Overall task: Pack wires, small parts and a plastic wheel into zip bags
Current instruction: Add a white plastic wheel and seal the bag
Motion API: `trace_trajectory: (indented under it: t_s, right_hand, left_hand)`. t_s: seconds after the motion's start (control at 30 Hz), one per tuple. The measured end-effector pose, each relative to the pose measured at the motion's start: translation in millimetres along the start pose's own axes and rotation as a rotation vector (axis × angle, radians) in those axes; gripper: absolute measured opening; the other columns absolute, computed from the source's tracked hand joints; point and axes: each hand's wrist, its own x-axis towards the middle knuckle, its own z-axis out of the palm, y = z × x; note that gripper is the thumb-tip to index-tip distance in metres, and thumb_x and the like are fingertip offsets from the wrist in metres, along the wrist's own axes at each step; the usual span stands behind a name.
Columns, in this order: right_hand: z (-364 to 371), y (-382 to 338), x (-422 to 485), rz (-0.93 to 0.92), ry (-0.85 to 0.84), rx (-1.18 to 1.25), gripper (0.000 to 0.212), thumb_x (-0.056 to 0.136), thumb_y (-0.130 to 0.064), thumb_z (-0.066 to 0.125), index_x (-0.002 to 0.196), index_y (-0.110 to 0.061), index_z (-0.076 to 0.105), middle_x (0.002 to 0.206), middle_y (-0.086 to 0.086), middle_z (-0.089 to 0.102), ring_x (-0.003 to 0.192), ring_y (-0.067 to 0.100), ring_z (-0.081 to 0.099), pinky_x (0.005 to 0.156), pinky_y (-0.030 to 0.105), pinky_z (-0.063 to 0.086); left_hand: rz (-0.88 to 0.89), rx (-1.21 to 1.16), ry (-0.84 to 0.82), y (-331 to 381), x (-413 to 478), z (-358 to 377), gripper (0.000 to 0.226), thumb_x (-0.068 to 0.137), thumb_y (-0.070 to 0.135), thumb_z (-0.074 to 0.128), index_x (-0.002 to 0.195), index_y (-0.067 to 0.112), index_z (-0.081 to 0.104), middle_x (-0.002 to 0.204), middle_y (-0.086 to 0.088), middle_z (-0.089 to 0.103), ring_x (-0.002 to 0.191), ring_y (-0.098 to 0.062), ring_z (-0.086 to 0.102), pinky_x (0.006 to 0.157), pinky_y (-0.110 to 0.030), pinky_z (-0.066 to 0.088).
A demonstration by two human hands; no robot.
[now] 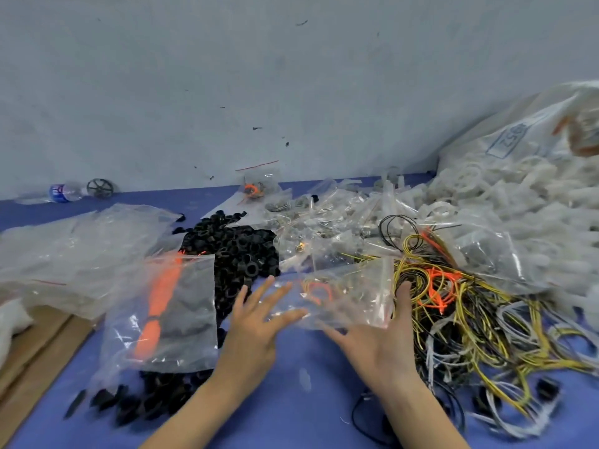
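A clear zip bag (pixel 337 296) with orange and yellow wires inside lies blurred between my two hands above the blue table (pixel 291 400). My left hand (pixel 256 322) has straight, spread fingers touching the bag's left edge. My right hand (pixel 379 338) is palm-up with fingers stretched under the bag and the thumb raised at its right edge. A tangle of yellow, black and white wires (pixel 470 319) spreads to the right. A heap of small black parts (pixel 233 251) lies behind my left hand. A black plastic wheel (pixel 100 188) stands far left by the wall.
Another zip bag with an orange piece (pixel 165 306) lies left of my hands. Loose clear bags (pixel 324 215) are piled behind. White plastic parts (pixel 518 202) spill from a big sack (pixel 518 137) at right. A water bottle (pixel 63 192) and cardboard (pixel 39 345) are at left.
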Motion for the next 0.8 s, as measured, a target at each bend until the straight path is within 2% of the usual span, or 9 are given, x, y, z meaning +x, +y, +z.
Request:
trace_trajectory:
  t_s: [0.07,0.17,0.27,0.33,0.4,0.53,0.63,0.73,0.8]
  right_hand:
    - [3,-2,2,0.015,0.043,-0.054,0.062,0.085,-0.060,0.048,0.129,-0.017,0.054,0.124,0.021,0.061,0.110,0.037,0.062,0.096,0.056,0.044]
    - [3,4,5,-0.042,0.156,-0.333,0.035,0.099,-0.032,0.041,0.117,-0.010,0.062,0.118,0.021,0.064,0.099,0.030,0.068,0.082,0.048,0.055]
    - [2,9,6,-0.147,0.175,-0.469,0.030,0.099,-0.016,0.043,0.098,-0.005,0.071,0.100,0.018,0.071,0.089,0.027,0.070,0.079,0.046,0.058]
    - [5,5,4,-0.190,0.166,-0.544,0.027,0.095,-0.012,0.051,0.083,-0.010,0.075,0.090,0.015,0.073,0.079,0.022,0.071,0.068,0.038,0.060]
    - [5,3,3,-0.236,0.137,-0.668,0.020,0.088,-0.015,0.059,0.075,-0.013,0.074,0.084,0.015,0.072,0.075,0.022,0.070,0.060,0.028,0.056]
    - [-1,11,-4,-0.360,0.107,-0.923,0.032,0.086,-0.019,0.064,0.072,0.008,0.053,0.072,0.029,0.056,0.066,0.021,0.054,0.058,0.022,0.047]
    - [-4,14,-6,-0.493,0.179,-1.179,0.037,0.085,-0.025,0.067,0.062,-0.005,0.047,0.052,-0.001,0.047,0.051,0.006,0.040,0.053,0.024,0.033]
    - [-1,18,-8,-0.707,0.257,-1.398,0.044,0.086,-0.029,0.067,0.057,-0.019,0.036,0.047,-0.007,0.035,0.047,0.008,0.032,0.047,0.018,0.025]
    - [2,23,-13,-0.905,0.324,-1.427,0.044,0.092,-0.031,0.060,0.059,-0.023,0.032,0.049,-0.007,0.032,0.048,0.009,0.033,0.046,0.017,0.026]
  left_hand:
    - [-0.099,-0.070,0.029,-8,-1,-6,0.056,0.064,-0.017,0.051,0.093,0.021,0.079,0.133,-0.010,0.057,0.135,-0.030,0.036,0.109,-0.061,0.020]
    - [-0.200,-0.125,0.074,-19,-4,-10,0.057,0.065,-0.016,0.043,0.092,0.019,0.079,0.138,-0.008,0.053,0.140,-0.026,0.028,0.118,-0.050,0.004]
    - [-0.409,-0.212,0.210,-26,-3,-11,0.064,0.068,-0.020,0.036,0.104,0.016,0.074,0.142,0.001,0.048,0.142,-0.022,0.027,0.117,-0.058,0.015]
    - [-0.560,-0.367,0.311,-24,-3,-16,0.065,0.077,-0.017,0.036,0.124,0.021,0.060,0.149,0.021,0.032,0.145,-0.005,0.018,0.118,-0.037,0.024]
    - [-0.483,-0.392,0.356,-16,-3,-24,0.062,0.079,-0.004,0.035,0.133,0.022,0.049,0.153,0.021,0.028,0.146,-0.003,0.014,0.117,-0.022,0.017]
    - [-0.346,-0.406,0.093,-10,-6,-21,0.050,0.093,0.014,0.040,0.137,0.038,0.038,0.149,0.020,0.033,0.142,-0.004,0.026,0.118,-0.032,0.019]
    - [-0.419,-0.263,-0.260,-25,-10,-13,0.062,0.097,0.006,0.040,0.147,0.033,0.017,0.159,0.008,0.012,0.149,-0.012,0.007,0.119,-0.022,0.005]
    - [-0.516,0.179,-0.512,-34,-12,-12,0.070,0.097,0.014,0.034,0.154,0.029,-0.004,0.162,-0.002,-0.008,0.149,-0.025,-0.008,0.120,-0.043,-0.001]
    - [-0.604,0.261,-0.511,-32,-12,-13,0.074,0.095,0.020,0.035,0.153,0.031,-0.010,0.162,-0.005,-0.013,0.149,-0.031,-0.007,0.118,-0.051,0.003]
